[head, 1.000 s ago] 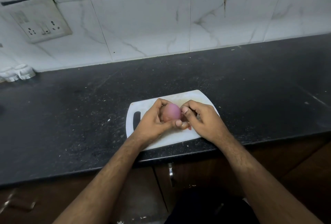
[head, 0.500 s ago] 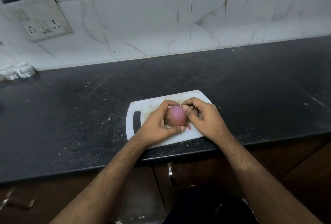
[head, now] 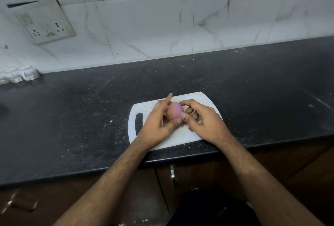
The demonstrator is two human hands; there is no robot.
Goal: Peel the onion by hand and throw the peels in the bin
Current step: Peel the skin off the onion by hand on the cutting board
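Forearms reach up from the near edge of the dark surface [head: 72, 117] to a white cutting board [head: 144, 111], where both hands meet over the onion [head: 175, 111]. The left hand [head: 157, 126] cups it from the side, thumb pressed low on its near face and forefinger pointing straight up off it; the right hand [head: 204, 122] has its fingers [head: 186, 102] curled round the far end and its thumb set against the skin. Peeling seems to be in hand, and the onion looks smooth and pink, so probably little skin is left. Next comes catching a loose edge and pulling it away; no bin is in view. Half a second ago the left forefinger lay curled over the top, and the onion sat rounder to the camera. Beyond, a socket plate [head: 45, 22] on the tiled wall
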